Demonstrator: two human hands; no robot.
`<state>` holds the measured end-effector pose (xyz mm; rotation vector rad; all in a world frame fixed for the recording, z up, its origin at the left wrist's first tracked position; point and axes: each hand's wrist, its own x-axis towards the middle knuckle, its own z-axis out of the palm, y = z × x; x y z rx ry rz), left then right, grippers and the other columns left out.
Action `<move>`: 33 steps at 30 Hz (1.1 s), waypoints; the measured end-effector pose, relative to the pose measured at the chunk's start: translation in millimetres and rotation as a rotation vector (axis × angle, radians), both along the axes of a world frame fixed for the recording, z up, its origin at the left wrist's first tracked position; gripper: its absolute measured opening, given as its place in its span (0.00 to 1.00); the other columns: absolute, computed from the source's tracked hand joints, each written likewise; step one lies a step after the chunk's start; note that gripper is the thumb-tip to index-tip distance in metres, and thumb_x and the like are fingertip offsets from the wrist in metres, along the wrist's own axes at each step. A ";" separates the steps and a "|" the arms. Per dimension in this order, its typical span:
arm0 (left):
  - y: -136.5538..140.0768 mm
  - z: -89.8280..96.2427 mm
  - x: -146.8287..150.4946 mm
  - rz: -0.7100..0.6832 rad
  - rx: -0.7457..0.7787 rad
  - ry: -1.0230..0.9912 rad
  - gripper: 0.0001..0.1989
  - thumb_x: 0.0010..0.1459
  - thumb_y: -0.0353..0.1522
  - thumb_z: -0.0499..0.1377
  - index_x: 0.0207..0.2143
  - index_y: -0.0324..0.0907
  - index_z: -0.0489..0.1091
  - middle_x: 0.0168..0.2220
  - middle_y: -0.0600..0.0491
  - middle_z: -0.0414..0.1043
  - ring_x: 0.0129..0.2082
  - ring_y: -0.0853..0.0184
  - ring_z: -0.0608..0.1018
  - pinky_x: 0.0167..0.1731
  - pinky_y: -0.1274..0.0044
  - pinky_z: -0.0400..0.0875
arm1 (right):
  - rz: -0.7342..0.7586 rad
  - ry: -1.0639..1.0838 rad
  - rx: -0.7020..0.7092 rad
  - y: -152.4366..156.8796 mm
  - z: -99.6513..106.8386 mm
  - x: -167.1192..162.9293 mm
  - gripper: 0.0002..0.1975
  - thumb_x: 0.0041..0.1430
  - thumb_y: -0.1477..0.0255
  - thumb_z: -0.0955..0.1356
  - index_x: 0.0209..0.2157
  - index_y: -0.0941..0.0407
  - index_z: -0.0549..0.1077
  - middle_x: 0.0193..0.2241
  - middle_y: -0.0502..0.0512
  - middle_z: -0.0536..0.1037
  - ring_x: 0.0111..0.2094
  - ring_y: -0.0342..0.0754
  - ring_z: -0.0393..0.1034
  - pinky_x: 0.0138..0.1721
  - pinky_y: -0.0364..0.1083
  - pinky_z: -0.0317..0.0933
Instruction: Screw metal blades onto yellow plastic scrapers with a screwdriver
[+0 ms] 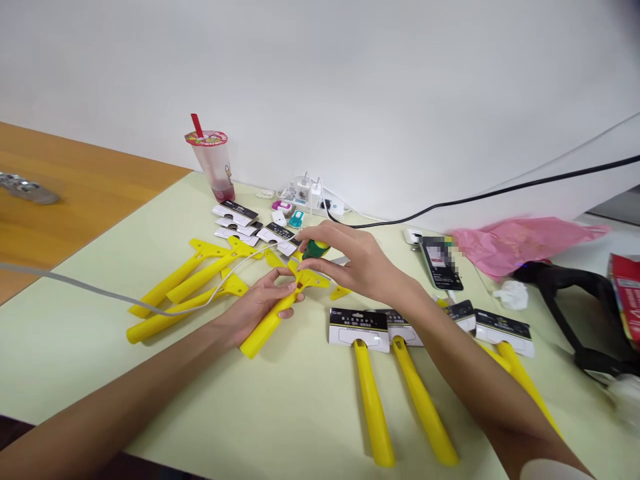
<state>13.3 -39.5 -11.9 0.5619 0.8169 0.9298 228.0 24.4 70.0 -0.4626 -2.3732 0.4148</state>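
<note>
My left hand [273,297] is closed around a yellow plastic scraper handle [263,333], its wide head pointing away from me. Above that head, my right hand [350,257] grips a screwdriver by its green and yellow grip [316,249]; the tip is hidden by fingers. Several more yellow scraper handles [173,283] lie loose on the left. To the right, finished-looking scrapers [373,400] carry black and white cards over their heads. Loose header cards [235,213] are piled behind my left hand, and small yellow pieces [340,292] lie near the right one.
A drink cup with a red straw [213,167] stands at the back left, beside a power strip [313,200] with plugs. A white cable [190,310] crosses my left side. At right are a phone [440,263], a pink bag [525,243] and a black strap-like object [560,293].
</note>
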 end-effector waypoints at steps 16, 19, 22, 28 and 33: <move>2.8 0.9 -0.9 0.002 0.015 -0.041 0.21 0.57 0.27 0.72 0.50 0.43 0.68 0.42 0.49 0.73 0.37 0.68 0.78 0.20 0.83 0.65 | 0.038 -0.120 -0.127 -23.4 35.2 12.4 0.15 0.76 0.72 0.64 0.61 0.51 0.69 0.57 0.58 0.79 0.56 0.51 0.76 0.56 0.51 0.70; 3.5 -1.6 -2.4 0.028 0.005 -0.051 0.20 0.59 0.27 0.71 0.49 0.43 0.67 0.43 0.47 0.74 0.36 0.68 0.78 0.20 0.84 0.65 | 0.053 -0.092 -0.151 -26.8 45.1 15.9 0.14 0.76 0.71 0.64 0.59 0.52 0.70 0.55 0.58 0.81 0.56 0.52 0.76 0.58 0.51 0.70; 3.3 -0.6 -4.1 0.033 0.018 -0.046 0.20 0.60 0.27 0.70 0.50 0.44 0.66 0.40 0.48 0.74 0.32 0.70 0.76 0.22 0.84 0.66 | 0.037 -0.041 -0.157 -27.1 50.8 21.2 0.14 0.76 0.68 0.66 0.59 0.52 0.71 0.52 0.58 0.82 0.54 0.52 0.77 0.58 0.52 0.70; 3.1 2.9 -5.0 0.034 0.043 -0.040 0.19 0.60 0.27 0.70 0.50 0.43 0.66 0.40 0.49 0.73 0.33 0.70 0.76 0.21 0.84 0.66 | -0.029 -0.025 -0.179 -20.9 46.7 24.7 0.11 0.73 0.65 0.69 0.53 0.52 0.75 0.50 0.56 0.83 0.49 0.51 0.78 0.53 0.50 0.72; 5.2 1.0 -6.3 0.055 0.021 -0.075 0.19 0.59 0.26 0.69 0.48 0.44 0.66 0.43 0.49 0.71 0.36 0.69 0.78 0.21 0.83 0.66 | -0.056 -0.054 -0.180 -17.8 44.4 22.7 0.13 0.71 0.60 0.71 0.50 0.52 0.76 0.47 0.55 0.84 0.44 0.50 0.79 0.47 0.48 0.73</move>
